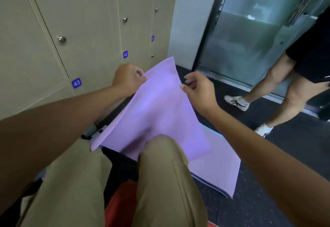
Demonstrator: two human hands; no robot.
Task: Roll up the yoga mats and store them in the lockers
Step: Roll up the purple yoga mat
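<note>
Far left: beige lockers (pixel 85 21), doors closed, blue number tags. Left hand (pixel 127 80) pinches left edge of purple yoga mat (pixel 157 112); right hand (pixel 198 87) pinches its right edge. Mat's far end lifted, near end lying on dark floor (pixel 267 200) past the wearer's khaki knees. Right: second person's legs (pixel 278 91), white shoes, beside glass door (pixel 250 30)
</note>
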